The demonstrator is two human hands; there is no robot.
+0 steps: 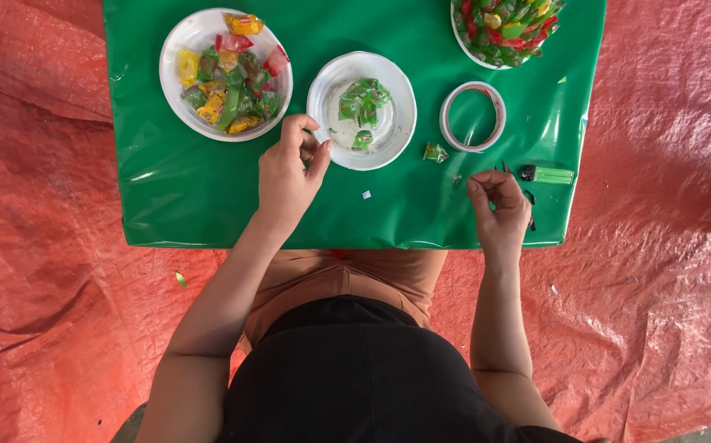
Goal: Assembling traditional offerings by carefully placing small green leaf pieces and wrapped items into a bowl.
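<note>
My left hand (290, 172) rests on the green table (191, 197), its fingertips pinching the near rim of a white plate (396, 123) that holds a few green wrapped candies (362, 102). My right hand (499, 205) hovers at the table's front right with fingers curled loosely; I cannot tell whether something small sits between them. A single green candy (435, 152) lies between the plate and that hand.
A second white plate (177, 49) with several mixed red, yellow and green candies sits at the back left. A tape roll (473, 116), a green lighter (548, 175) and another candy bowl (505, 29) lie to the right. Red tarp (36, 246) surrounds the table.
</note>
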